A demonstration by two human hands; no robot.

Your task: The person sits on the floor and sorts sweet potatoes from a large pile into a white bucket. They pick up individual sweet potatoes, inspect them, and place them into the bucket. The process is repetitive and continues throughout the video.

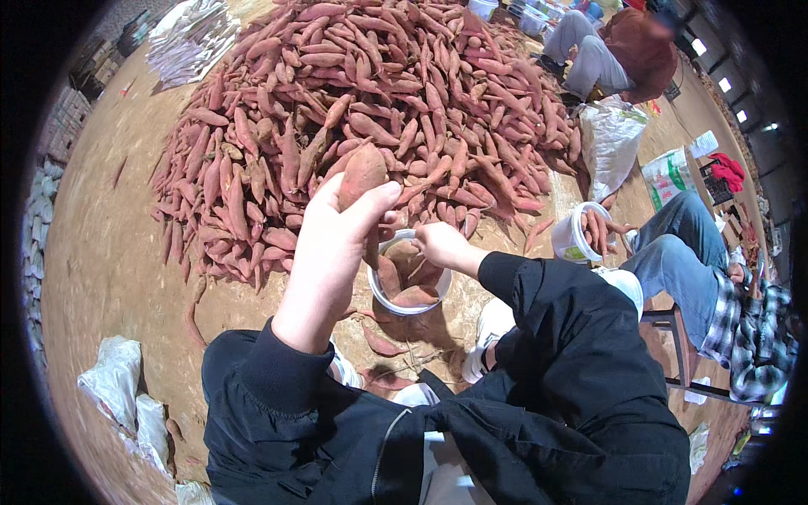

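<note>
A rounded sweet potato (pixel 364 172) is gripped in my left hand (pixel 338 230), held up in front of the big heap. Below my fingers hangs a slender sweet potato (pixel 372 249), partly covered; whether the same hand holds it is unclear. My right hand (pixel 445 245) is over the right side of a white plastic bucket (pixel 404 309), its fingers bent inward. What its fingertips touch is hidden. Several sweet potatoes (pixel 416 295) lie inside the bucket, which stands on the floor between my feet and the heap.
A large heap of sweet potatoes (pixel 379 95) rises ahead. Loose ones (pixel 382 343) lie near my shoes. To the right, a seated person in jeans (pixel 669 246) is beside another white bucket (pixel 577 230). A second person (pixel 606 50) sits farther back, near a white sack (pixel 611 145).
</note>
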